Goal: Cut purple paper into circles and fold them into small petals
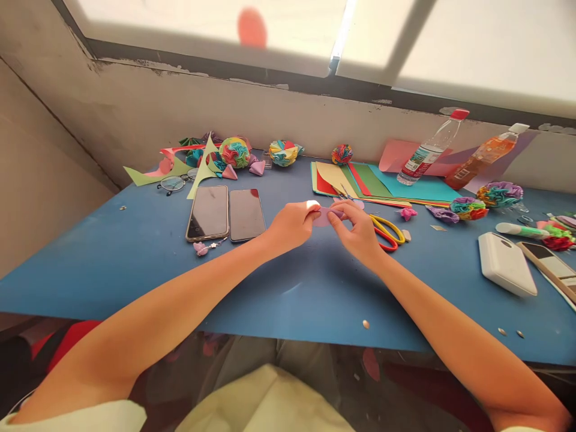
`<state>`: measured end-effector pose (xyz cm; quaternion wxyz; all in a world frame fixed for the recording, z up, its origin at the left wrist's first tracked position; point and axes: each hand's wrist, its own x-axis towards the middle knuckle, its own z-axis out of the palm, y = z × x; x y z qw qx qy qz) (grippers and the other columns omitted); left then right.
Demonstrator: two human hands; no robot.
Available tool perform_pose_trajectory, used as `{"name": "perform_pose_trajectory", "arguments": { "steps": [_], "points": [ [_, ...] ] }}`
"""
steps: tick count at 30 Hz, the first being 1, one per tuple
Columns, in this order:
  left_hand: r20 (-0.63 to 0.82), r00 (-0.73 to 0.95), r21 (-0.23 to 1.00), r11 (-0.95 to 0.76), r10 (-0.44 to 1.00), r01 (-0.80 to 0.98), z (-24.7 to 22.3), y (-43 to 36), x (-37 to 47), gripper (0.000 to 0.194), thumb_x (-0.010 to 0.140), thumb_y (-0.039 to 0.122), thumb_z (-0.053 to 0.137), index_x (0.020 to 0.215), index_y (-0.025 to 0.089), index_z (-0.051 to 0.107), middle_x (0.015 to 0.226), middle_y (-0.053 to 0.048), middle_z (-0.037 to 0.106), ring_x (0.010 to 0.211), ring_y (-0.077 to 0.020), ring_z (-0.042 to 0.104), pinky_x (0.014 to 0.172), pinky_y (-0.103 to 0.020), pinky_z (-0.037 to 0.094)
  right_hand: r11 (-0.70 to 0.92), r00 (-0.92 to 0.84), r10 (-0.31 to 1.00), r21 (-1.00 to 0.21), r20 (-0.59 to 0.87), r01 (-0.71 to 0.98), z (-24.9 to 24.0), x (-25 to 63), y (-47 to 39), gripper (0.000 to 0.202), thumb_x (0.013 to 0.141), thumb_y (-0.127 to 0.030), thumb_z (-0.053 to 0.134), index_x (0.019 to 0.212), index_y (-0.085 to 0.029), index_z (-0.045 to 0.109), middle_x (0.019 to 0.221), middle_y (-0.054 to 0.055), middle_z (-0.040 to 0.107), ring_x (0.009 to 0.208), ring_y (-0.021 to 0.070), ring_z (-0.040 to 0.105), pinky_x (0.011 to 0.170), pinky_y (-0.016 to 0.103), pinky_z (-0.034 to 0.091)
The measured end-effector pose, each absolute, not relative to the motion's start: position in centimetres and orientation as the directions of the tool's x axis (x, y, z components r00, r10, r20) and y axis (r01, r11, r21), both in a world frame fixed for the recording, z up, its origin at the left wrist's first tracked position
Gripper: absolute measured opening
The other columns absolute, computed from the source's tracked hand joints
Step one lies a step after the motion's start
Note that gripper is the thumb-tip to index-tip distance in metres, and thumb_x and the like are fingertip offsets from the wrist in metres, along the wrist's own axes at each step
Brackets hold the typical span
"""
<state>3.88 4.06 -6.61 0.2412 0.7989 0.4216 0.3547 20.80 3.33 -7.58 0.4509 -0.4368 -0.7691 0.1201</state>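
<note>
Over the middle of the blue table, a small purple piece of paper (pixel 322 217) is stretched between my two hands. My left hand (pixel 296 225) pinches its left end, fingers closed. On the right end, the thumb and fingers of my right hand (pixel 355 227) are pressed together. Just to the right of my right hand lie scissors (pixel 390 231) with yellow and red handles, their blades partly hidden behind it. Behind the hands rests a stack of coloured paper (pixel 382 185), with a pale purple piece near its front edge.
Two phones (pixel 208 213) lie left of my hands, beside glasses (pixel 171 183). Paper balls (pixel 283 153) line the back. Two bottles (pixel 425 157) lean against the wall at the right. A white power bank (pixel 506 264) sits at the far right.
</note>
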Motion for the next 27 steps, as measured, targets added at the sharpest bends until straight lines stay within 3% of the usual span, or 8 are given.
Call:
{"name": "perform_pose_trajectory", "arguments": {
  "steps": [10, 16, 22, 27],
  "points": [
    [0.317, 0.389, 0.752, -0.479, 0.865, 0.453, -6.88, 4.63, 3.77, 0.016, 0.081, 0.026, 0.047, 0.067, 0.018, 0.047, 0.063, 0.003, 0.047, 0.059, -0.0097, 0.037, 0.056, -0.024, 0.031, 0.511, -0.15, 0.83, -0.625, 0.537, 0.59, -7.83, 20.51, 3.11, 0.017, 0.085, -0.033, 0.051, 0.078, -0.019, 0.058, 0.073, 0.003, 0.061, 0.067, 0.0146, 0.054, 0.06, 0.027, 0.042],
    [0.29, 0.365, 0.833, -0.421, 0.885, 0.359, -6.75, 4.7, 3.82, 0.012, 0.078, 0.024, 0.051, 0.073, 0.016, 0.058, 0.066, 0.001, 0.054, 0.063, -0.0112, 0.047, 0.058, -0.024, 0.035, 0.474, -0.14, 0.863, -0.684, 0.485, 0.554, -7.85, 20.5, 3.12, 0.019, 0.082, -0.036, 0.056, 0.083, -0.018, 0.062, 0.075, 0.001, 0.063, 0.062, 0.0119, 0.053, 0.058, 0.025, 0.043],
    [0.279, 0.331, 0.838, -0.396, 0.902, 0.375, -6.43, 4.52, 3.84, 0.01, 0.075, 0.023, 0.053, 0.07, 0.015, 0.056, 0.063, 0.003, 0.052, 0.058, -0.0087, 0.041, 0.056, -0.023, 0.033, 0.459, -0.141, 0.875, -0.701, 0.463, 0.546, -7.89, 20.39, 3.03, 0.019, 0.081, -0.034, 0.056, 0.082, -0.018, 0.065, 0.069, 0.0, 0.063, 0.06, 0.0112, 0.053, 0.059, 0.024, 0.044],
    [0.27, 0.318, 0.852, -0.379, 0.909, 0.36, -6.62, 4.71, 3.81, 0.011, 0.076, 0.024, 0.053, 0.074, 0.015, 0.058, 0.066, 0.001, 0.056, 0.06, -0.01, 0.047, 0.056, -0.023, 0.036, 0.447, -0.112, 0.88, -0.728, 0.461, 0.52, -7.98, 20.24, 3.01, 0.021, 0.08, -0.035, 0.058, 0.083, -0.016, 0.065, 0.07, 0.001, 0.064, 0.061, 0.0119, 0.055, 0.058, 0.024, 0.044]
  ]
}}
